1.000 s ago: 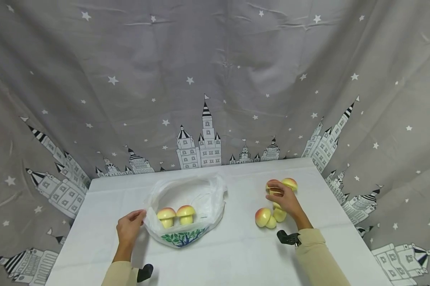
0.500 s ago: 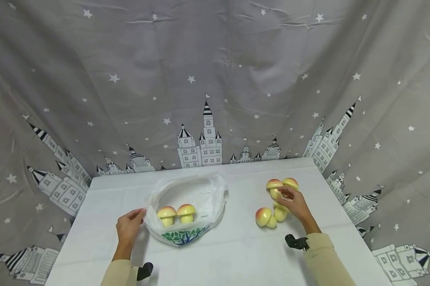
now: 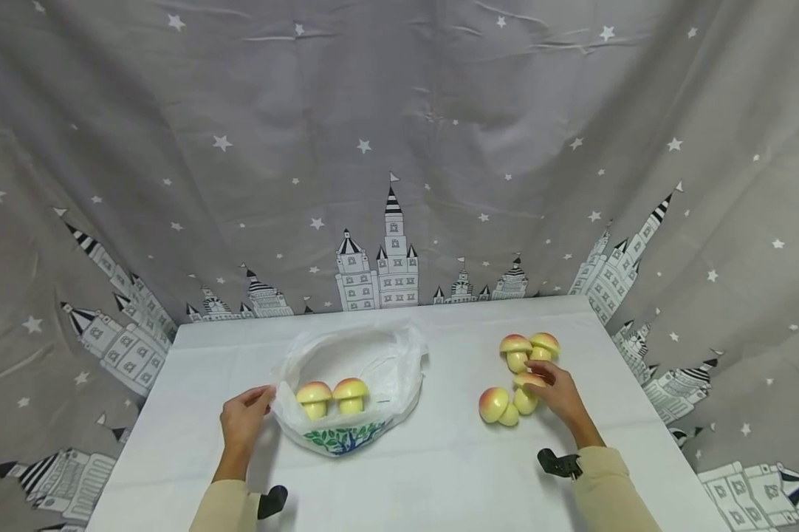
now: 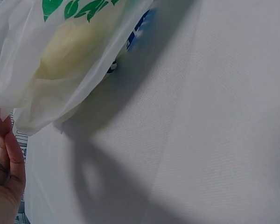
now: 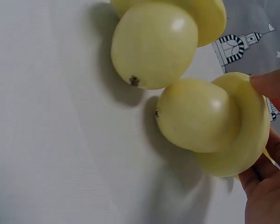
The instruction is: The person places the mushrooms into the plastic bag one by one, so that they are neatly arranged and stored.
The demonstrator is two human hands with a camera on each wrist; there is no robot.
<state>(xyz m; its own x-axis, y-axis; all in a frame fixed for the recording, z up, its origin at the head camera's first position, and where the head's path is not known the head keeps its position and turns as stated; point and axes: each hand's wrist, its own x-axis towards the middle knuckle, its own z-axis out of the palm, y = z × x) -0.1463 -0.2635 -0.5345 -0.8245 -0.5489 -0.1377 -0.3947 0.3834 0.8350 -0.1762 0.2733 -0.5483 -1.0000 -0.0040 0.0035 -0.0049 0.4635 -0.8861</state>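
So the whole backdrop is a big grey curtain, kinda wrinkly up top and hanging in soft folds at the sides. It's printed with little white stars, plus a row of black-and-white cartoon castles along the bottom, striped spires and tiny flags included. Right up front there's a white-covered desk with faint creases. Lighting's pretty soft, with blurry-edged shadows on the white.
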